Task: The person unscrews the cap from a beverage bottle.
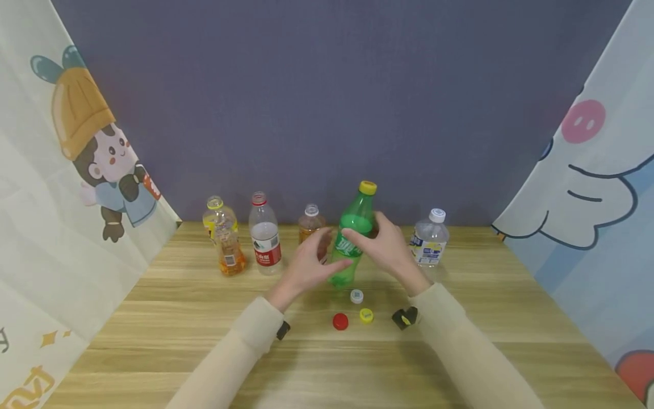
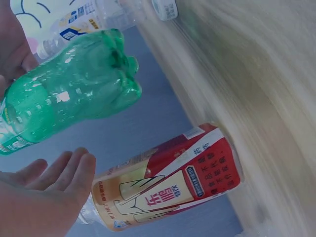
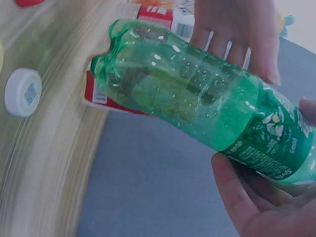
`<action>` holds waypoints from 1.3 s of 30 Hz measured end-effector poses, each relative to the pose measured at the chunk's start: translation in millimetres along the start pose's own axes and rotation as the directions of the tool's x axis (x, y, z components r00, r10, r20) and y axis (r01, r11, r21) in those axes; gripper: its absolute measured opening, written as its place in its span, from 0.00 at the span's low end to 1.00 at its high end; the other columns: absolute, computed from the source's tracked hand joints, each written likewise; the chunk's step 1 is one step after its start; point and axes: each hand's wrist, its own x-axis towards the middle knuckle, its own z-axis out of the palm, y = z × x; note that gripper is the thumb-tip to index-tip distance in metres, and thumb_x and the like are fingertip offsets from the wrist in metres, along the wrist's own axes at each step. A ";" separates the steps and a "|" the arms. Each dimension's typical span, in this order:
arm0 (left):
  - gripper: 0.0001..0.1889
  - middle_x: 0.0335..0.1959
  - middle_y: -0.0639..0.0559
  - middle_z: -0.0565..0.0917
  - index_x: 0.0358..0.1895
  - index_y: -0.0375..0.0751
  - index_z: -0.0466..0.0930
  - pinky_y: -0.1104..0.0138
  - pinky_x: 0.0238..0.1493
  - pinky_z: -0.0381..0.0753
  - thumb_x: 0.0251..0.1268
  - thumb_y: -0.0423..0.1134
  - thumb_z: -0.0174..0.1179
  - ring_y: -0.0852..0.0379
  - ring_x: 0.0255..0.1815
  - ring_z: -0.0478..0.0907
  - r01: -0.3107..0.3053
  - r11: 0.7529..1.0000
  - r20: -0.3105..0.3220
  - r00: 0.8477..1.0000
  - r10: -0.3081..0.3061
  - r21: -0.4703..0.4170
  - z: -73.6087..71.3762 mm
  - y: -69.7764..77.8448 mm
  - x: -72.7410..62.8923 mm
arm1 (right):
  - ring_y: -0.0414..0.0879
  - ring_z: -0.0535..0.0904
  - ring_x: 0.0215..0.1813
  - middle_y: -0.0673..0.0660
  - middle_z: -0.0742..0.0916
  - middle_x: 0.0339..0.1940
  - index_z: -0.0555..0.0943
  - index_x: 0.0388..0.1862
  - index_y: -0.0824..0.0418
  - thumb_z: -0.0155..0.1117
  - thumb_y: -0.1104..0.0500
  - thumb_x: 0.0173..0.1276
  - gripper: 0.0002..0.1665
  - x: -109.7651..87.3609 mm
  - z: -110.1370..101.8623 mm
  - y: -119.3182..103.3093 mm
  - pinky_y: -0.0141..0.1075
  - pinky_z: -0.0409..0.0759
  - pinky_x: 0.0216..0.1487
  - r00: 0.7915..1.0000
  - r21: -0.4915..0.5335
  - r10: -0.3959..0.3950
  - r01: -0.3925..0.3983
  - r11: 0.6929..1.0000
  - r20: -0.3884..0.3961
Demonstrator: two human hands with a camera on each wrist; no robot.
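A green Sprite bottle (image 1: 344, 267) with a yellow cap (image 1: 367, 188) is held tilted above the table in my right hand (image 1: 389, 245). The right fingers and thumb curl round its label, seen in the right wrist view. Close on the bottle's other side is my left hand (image 1: 309, 261), its fingers (image 2: 74, 173) extended and apart from the bottle in the left wrist view. Behind the left hand stands an uncapped bottle of amber drink with a red and tan label (image 2: 168, 177). White (image 1: 356, 296), yellow (image 1: 366, 316) and red (image 1: 340, 321) caps lie below the bottle.
On the left stand an uncapped bottle of orange drink (image 1: 231, 250) and an uncapped clear bottle with a red label (image 1: 267, 244). A clear bottle with a white cap (image 1: 430, 238) stands at right. A dark wall (image 1: 327, 102) rises behind the wooden table (image 1: 168, 318).
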 end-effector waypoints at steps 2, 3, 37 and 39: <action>0.49 0.68 0.44 0.75 0.76 0.45 0.63 0.49 0.60 0.79 0.55 0.62 0.73 0.41 0.65 0.76 -0.001 1.000 0.007 1.000 0.001 0.002 1.0 2.0 -1.5 | 0.52 0.83 0.52 0.57 0.84 0.51 0.70 0.67 0.62 0.65 0.28 0.63 0.48 -2.9 -0.3 -0.5 0.47 0.83 0.51 1.000 0.027 -0.007 0.007 1.000 -0.002; 0.51 0.69 0.45 0.73 0.77 0.46 0.60 0.50 0.61 0.78 0.54 0.64 0.73 0.42 0.67 0.74 0.006 1.000 0.015 1.000 -0.006 0.001 1.6 3.0 -2.3 | 0.52 0.83 0.52 0.57 0.84 0.52 0.71 0.67 0.61 0.65 0.28 0.64 0.48 -4.6 -0.6 -0.6 0.47 0.83 0.52 1.000 0.039 -0.008 0.008 0.999 -0.003; 0.40 0.55 0.55 0.79 0.71 0.46 0.67 0.57 0.49 0.81 0.59 0.58 0.72 0.58 0.50 0.78 -0.103 0.979 0.054 0.994 0.095 0.176 -0.5 9.6 -15.5 | 0.59 0.84 0.30 0.61 0.86 0.36 0.75 0.57 0.63 0.54 0.38 0.78 0.29 -24.0 1.5 8.4 0.47 0.86 0.29 0.993 0.124 -0.113 0.115 0.986 -0.018; 0.40 0.55 0.53 0.79 0.70 0.45 0.67 0.58 0.49 0.81 0.59 0.57 0.72 0.57 0.50 0.78 -0.126 0.965 0.056 0.992 0.116 0.228 -1.1 9.3 -15.9 | 0.59 0.82 0.27 0.60 0.85 0.34 0.76 0.55 0.63 0.52 0.38 0.78 0.29 -23.9 -2.3 10.0 0.46 0.84 0.26 0.992 0.099 -0.121 0.124 0.987 -0.037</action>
